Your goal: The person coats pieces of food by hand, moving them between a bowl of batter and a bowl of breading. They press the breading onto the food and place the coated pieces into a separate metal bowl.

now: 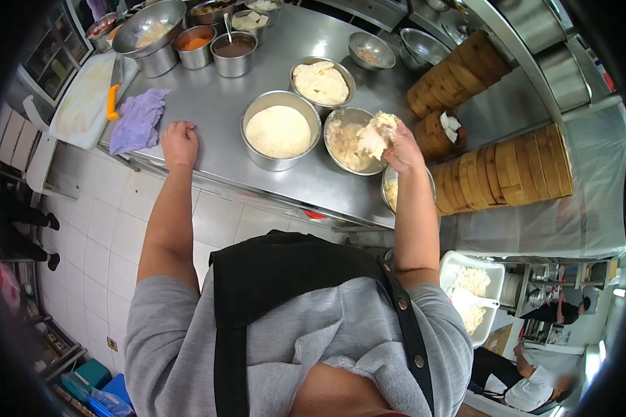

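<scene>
My right hand holds a lump of pale, sticky mixture above a steel bowl with more of the same mixture inside. Resting on the steel table near its front edge, my left hand has its fingers curled in, and no object shows in it. Between the hands stands a deep steel pot of pale crumbs. Behind that, another bowl is heaped with a pale mixture. Partly behind my right wrist is a further steel bowl.
Bamboo steamers are stacked along the right. A purple cloth, an orange-handled knife and a cutting board lie at the left. Steel pots stand at the back left. Two people appear at the lower right.
</scene>
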`<state>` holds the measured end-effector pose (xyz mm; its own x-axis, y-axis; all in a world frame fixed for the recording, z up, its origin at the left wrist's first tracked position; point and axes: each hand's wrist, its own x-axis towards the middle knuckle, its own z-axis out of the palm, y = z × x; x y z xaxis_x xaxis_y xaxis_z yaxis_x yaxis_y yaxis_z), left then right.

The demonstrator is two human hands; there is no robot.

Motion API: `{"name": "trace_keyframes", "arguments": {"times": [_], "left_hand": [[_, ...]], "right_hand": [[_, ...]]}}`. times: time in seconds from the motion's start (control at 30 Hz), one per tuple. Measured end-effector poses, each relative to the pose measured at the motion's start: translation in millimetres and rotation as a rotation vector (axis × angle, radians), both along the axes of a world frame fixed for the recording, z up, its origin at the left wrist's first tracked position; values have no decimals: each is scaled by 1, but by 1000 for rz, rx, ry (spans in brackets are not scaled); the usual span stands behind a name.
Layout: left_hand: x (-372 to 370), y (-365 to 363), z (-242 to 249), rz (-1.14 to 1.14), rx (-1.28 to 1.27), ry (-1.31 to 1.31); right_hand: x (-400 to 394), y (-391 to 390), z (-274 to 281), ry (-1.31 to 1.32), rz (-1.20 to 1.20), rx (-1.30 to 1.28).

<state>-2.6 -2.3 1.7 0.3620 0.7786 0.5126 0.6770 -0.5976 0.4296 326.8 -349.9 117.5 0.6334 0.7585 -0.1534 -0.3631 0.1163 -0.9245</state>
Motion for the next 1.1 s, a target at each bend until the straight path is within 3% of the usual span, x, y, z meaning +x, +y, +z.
{"name": "trace_keyframes", "arguments": {"times": [0.3,0.4,0.5,0.6,0.73,0.87,0.97,1.1], "left_hand": [[0,-2,4,5,-40,10],[-1,0,2,0,-23,13],[0,1,1,3,-27,4],[0,-1,2,-3,-31,-4],[-1,-1,3,-8,2,28],[0,0,3,-19,5,12],[0,1,2,-17,13,9],[-1,1,2,-21,15,-1]], "right_hand": [[-1,10,-5,-373,-69,-32],[-1,11,1,-759,-37,-251],[-18,0,7,-1250,357,-733],[0,-6,-6,-1220,256,-656],[-5,-1,27,-1063,58,-835],[-23,22,2,-1186,133,-943],[-50,33,-19,-1513,-26,-1077],[-31,43,-7,-1234,150,-1170]]}}
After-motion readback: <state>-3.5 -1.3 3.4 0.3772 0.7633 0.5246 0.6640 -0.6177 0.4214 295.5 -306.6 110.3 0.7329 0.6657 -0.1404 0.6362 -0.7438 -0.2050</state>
